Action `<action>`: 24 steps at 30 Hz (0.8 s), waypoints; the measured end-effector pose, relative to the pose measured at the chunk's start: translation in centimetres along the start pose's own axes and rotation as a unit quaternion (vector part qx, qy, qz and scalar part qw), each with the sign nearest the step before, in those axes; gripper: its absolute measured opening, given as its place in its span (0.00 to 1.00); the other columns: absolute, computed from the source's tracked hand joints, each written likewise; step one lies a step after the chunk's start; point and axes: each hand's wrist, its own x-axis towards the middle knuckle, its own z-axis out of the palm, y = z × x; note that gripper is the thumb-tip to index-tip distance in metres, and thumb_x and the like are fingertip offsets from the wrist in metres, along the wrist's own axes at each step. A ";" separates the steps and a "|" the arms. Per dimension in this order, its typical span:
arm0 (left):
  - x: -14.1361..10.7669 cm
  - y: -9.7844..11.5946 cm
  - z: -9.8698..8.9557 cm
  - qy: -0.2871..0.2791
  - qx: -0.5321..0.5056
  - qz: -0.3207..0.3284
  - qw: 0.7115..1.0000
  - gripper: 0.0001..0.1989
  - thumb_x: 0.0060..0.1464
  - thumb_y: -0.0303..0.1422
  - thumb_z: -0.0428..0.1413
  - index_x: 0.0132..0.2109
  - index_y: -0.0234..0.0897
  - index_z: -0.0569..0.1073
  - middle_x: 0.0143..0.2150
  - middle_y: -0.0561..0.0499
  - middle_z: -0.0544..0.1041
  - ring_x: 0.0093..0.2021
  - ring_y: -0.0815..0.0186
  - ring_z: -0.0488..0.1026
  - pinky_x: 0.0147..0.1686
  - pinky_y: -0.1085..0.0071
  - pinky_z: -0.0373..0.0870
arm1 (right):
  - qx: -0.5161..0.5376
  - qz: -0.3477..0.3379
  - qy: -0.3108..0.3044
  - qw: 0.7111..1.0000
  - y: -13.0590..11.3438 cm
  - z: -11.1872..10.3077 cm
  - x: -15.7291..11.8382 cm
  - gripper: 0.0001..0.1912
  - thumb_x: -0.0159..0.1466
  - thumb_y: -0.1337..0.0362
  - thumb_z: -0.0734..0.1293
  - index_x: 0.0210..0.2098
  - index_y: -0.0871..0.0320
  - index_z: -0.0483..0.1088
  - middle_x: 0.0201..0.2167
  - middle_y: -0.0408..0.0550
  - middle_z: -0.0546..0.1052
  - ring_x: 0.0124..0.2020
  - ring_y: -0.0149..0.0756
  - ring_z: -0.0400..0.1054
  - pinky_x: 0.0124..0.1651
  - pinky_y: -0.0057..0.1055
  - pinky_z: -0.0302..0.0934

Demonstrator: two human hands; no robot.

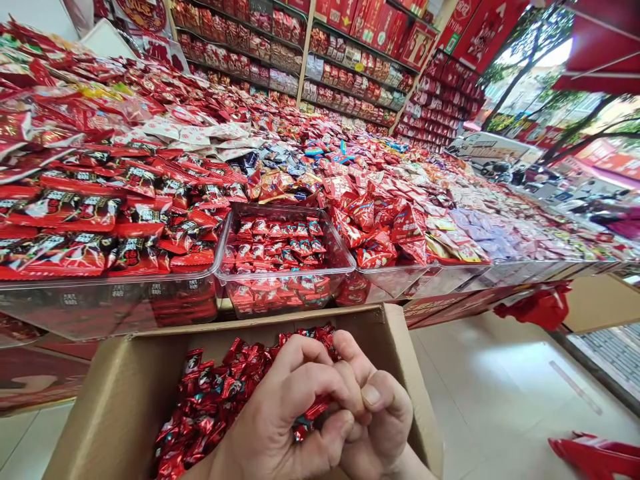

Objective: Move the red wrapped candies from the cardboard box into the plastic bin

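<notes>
Both hands meet at the fingertips over an open cardboard box [87,407] partly filled with small red-wrapped candies [220,380]. My left hand [295,413] has its fingers bent and pressed together. Red wrapper shows through the gap under its fingers; I cannot tell if it is held or lies in the box behind. My right hand [380,407] is closed too, its thumb and fingers pinched against the left fingertips. Anything between them is hidden. Just behind the box, a clear plastic bin [285,273] holds rows of similar small red candies.
Red-and-black packets [95,207] fill the bin on the left, and red pyramid packs [375,227] the one on the right. Stocked shelves [360,73] line the back. A red bag [595,457] lies on the tiled floor [480,387] to the right.
</notes>
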 end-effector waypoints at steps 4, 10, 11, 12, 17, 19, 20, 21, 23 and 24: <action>0.2 -0.1 0.1 -0.010 0.003 -0.001 1.000 0.07 0.48 0.23 0.52 0.29 0.40 0.64 0.30 0.54 0.68 0.37 0.69 0.63 0.39 0.76 0.64 | 0.001 -0.005 -0.001 1.000 0.1 -0.5 -0.2 0.17 0.45 0.71 0.57 0.35 0.58 0.67 0.11 0.34 0.51 0.12 0.20 0.37 0.12 0.14 0.37; 0.0 -0.2 0.1 0.001 0.006 -0.001 1.000 0.09 0.48 0.23 0.51 0.36 0.41 0.66 0.33 0.53 0.66 0.37 0.68 0.64 0.38 0.74 0.65 | 0.008 0.004 -0.009 1.000 0.1 -0.5 0.0 0.16 0.44 0.72 0.58 0.32 0.58 0.66 0.11 0.34 0.51 0.12 0.19 0.36 0.12 0.13 0.36; 0.0 -0.2 0.1 -0.002 0.008 0.004 1.000 0.08 0.48 0.22 0.51 0.34 0.41 0.66 0.32 0.53 0.66 0.37 0.68 0.64 0.38 0.74 0.66 | 0.005 0.002 -0.006 1.000 0.1 -0.5 0.0 0.15 0.44 0.72 0.58 0.32 0.58 0.66 0.11 0.33 0.51 0.11 0.19 0.36 0.12 0.14 0.37; 0.0 -0.1 0.1 -0.004 0.010 0.006 1.000 0.08 0.48 0.22 0.51 0.32 0.41 0.66 0.31 0.53 0.67 0.36 0.68 0.64 0.38 0.74 0.66 | 0.001 0.000 -0.001 1.000 0.1 -0.4 0.0 0.15 0.44 0.72 0.58 0.32 0.57 0.66 0.10 0.33 0.51 0.11 0.19 0.37 0.12 0.14 0.37; 0.1 -0.1 0.2 0.006 0.001 -0.002 1.000 0.08 0.48 0.22 0.52 0.31 0.42 0.66 0.30 0.54 0.69 0.36 0.68 0.64 0.38 0.75 0.65 | -0.002 0.001 0.026 1.000 0.3 -0.7 -0.2 0.14 0.43 0.71 0.58 0.30 0.57 0.65 0.10 0.33 0.51 0.11 0.19 0.37 0.12 0.14 0.35; 0.1 -0.1 0.3 0.009 -0.007 -0.009 1.000 0.09 0.48 0.22 0.52 0.35 0.42 0.67 0.33 0.53 0.67 0.37 0.68 0.65 0.38 0.75 0.65 | 0.002 0.007 0.032 0.999 0.3 -0.8 -0.2 0.13 0.42 0.72 0.58 0.29 0.57 0.64 0.10 0.33 0.50 0.11 0.19 0.35 0.11 0.14 0.33; 0.1 -0.2 0.3 0.006 -0.007 -0.011 1.000 0.10 0.48 0.22 0.51 0.36 0.42 0.67 0.33 0.53 0.66 0.37 0.68 0.65 0.38 0.75 0.65 | 0.003 0.009 0.036 0.999 0.3 -0.9 -0.1 0.13 0.42 0.72 0.58 0.29 0.57 0.64 0.10 0.32 0.50 0.11 0.18 0.35 0.11 0.14 0.33; 0.1 -0.3 0.3 0.000 -0.005 -0.010 1.000 0.09 0.48 0.22 0.51 0.35 0.42 0.67 0.33 0.53 0.66 0.36 0.68 0.65 0.38 0.75 0.65 | 0.002 0.010 0.039 0.999 0.3 -1.0 -0.1 0.13 0.42 0.71 0.58 0.29 0.57 0.64 0.10 0.32 0.50 0.10 0.18 0.35 0.10 0.14 0.33; 0.0 -0.6 0.3 -0.013 -0.001 -0.004 1.000 0.08 0.48 0.22 0.51 0.32 0.41 0.67 0.32 0.53 0.65 0.36 0.69 0.65 0.37 0.75 0.65 | -0.002 0.003 0.044 0.999 0.4 -1.1 0.0 0.13 0.42 0.71 0.59 0.29 0.57 0.64 0.09 0.32 0.50 0.10 0.19 0.35 0.10 0.15 0.34; -0.1 -0.8 0.4 -0.012 -0.002 0.003 1.000 0.08 0.48 0.22 0.51 0.31 0.41 0.66 0.31 0.53 0.65 0.35 0.69 0.64 0.37 0.75 0.65 | -0.004 0.000 0.041 0.999 0.5 -1.2 0.1 0.13 0.42 0.70 0.59 0.29 0.57 0.65 0.08 0.32 0.50 0.09 0.19 0.36 0.10 0.15 0.35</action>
